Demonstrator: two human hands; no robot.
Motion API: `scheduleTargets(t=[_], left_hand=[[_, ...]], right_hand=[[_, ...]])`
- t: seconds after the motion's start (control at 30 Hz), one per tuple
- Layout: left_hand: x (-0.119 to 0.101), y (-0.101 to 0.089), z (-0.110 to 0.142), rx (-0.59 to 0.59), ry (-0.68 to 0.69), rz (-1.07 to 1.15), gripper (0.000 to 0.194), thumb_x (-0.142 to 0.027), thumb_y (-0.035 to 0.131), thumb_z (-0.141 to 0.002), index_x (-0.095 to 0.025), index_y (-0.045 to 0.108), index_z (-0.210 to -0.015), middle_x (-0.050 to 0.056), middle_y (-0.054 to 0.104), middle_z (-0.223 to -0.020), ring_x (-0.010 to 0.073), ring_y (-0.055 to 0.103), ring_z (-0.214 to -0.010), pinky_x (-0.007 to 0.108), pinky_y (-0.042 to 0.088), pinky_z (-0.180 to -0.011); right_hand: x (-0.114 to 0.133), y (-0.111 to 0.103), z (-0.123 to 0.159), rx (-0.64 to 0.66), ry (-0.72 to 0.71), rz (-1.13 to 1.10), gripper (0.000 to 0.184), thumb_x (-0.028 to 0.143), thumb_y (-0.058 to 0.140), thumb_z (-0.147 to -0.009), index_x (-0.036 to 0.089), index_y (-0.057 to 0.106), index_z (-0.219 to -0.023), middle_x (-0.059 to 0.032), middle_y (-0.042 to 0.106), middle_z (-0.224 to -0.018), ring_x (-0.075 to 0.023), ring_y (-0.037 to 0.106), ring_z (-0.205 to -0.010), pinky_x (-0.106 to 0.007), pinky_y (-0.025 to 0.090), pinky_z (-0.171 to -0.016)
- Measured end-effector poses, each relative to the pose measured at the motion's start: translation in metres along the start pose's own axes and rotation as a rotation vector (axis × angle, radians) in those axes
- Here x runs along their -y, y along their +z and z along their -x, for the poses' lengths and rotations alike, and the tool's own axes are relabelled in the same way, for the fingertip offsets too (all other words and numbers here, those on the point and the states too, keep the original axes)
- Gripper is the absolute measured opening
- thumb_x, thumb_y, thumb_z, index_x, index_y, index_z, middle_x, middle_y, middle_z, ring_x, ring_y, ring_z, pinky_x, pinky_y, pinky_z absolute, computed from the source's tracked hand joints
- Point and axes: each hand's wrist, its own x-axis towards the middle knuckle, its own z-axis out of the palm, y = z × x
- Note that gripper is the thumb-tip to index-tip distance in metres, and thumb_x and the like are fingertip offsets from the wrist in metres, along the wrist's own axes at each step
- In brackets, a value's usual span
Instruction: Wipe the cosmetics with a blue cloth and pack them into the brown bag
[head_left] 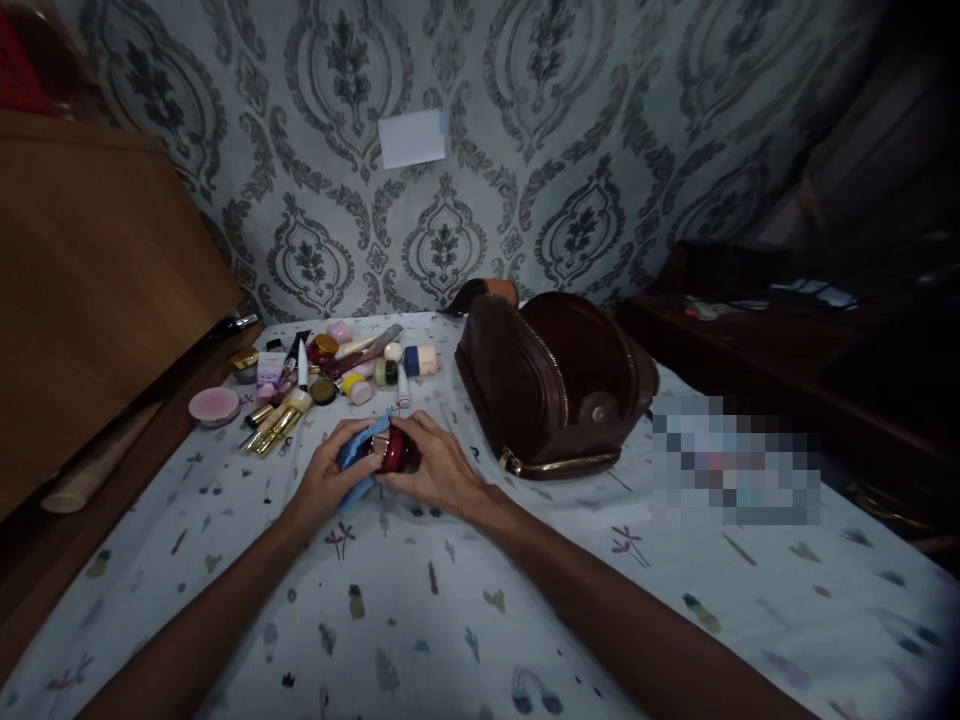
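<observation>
I'm in the room, using the brown bag (pixel 551 400) as reference, sides as the person sees them. Bag sits on the printed sheet (pixel 450 640), gold zip running along its edge, strap (pixel 499 291) poking out behind its left end. Task item: dark red jar (pixel 396 450), front-left of the bag, held just above the sheet or resting on it, can't tell which. Right hand (pixel 435 465), the one nearer the bag, has thumb and fingers curled round the jar's right side. Left hand (pixel 326 465), farther from the bag, is grasping a blue cloth (pixel 358 450) and pressing it to the jar's left side, thumb across the front. Neither hand is released. Left of the bag, past the hands: a loose cluster of cosmetics. Navy-and-peach container (pixel 421 360) is the nearest one to the bag; yellow-banded jar (pixel 356 389) next group over; gold tubes (pixel 279 428) and a purple-and-white tube (pixel 270 375) farther left; pink round compact (pixel 214 406) is the outermost. Patterned wall (pixel 637 80) behind the bag, white card (pixel 412 140) on it, up and left of the bag. Wooden cabinet (pixel 90 260) far left of the bag, dark furniture (pixel 750 340) to its right. Patch right of the bag is pixelated, contents unreadable.
</observation>
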Motion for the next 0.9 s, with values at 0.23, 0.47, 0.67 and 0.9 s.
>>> scheduleTargets(t=[0.23, 0.47, 0.67, 0.9], left_hand=[[0.008, 0.001, -0.003, -0.058, 0.087, 0.035, 0.027, -0.039, 0.075, -0.078, -0.024, 0.077, -0.1, 0.006, 0.068, -0.111, 0.0234, 0.061, -0.112, 0.038, 0.044, -0.105], [0.005, 0.001, -0.004, -0.103, 0.103, 0.047, 0.022, -0.042, 0.075, -0.078, -0.026, 0.08, -0.092, 0.007, 0.072, -0.1, 0.0223, 0.064, -0.103, 0.035, 0.049, -0.095], [0.0, -0.002, -0.002, -0.091, 0.099, -0.02, 0.021, -0.042, 0.071, -0.079, -0.023, 0.079, -0.082, 0.007, 0.071, -0.093, 0.023, 0.063, -0.097, 0.035, 0.049, -0.09], [-0.005, -0.006, -0.003, -0.104, -0.058, 0.275, 0.04, -0.032, 0.065, -0.071, -0.02, 0.07, -0.109, 0.006, 0.071, -0.102, 0.0211, 0.064, -0.084, 0.031, 0.05, -0.071]], right_hand=[[0.002, 0.001, -0.002, 0.029, 0.1, 0.044, 0.066, 0.047, 0.08, -0.07, 0.015, 0.063, -0.124, -0.0071, 0.063, -0.097, -0.0226, 0.063, -0.088, -0.036, 0.051, -0.08], [0.008, -0.003, -0.005, 0.013, 0.258, -0.077, 0.035, 0.046, 0.074, -0.076, 0.016, 0.072, -0.094, -0.0032, 0.064, -0.08, -0.0169, 0.059, -0.075, -0.027, 0.043, -0.068], [0.0, -0.002, -0.007, 0.002, 0.443, -0.584, 0.043, 0.055, 0.068, -0.08, 0.013, 0.069, -0.081, -0.001, 0.063, -0.069, -0.0139, 0.056, -0.065, -0.024, 0.04, -0.058], [-0.005, 0.0, -0.011, -0.031, 0.555, -0.865, 0.05, 0.061, 0.073, -0.072, 0.013, 0.068, -0.085, -0.0017, 0.065, -0.067, -0.0126, 0.055, -0.057, -0.025, 0.04, -0.053]])
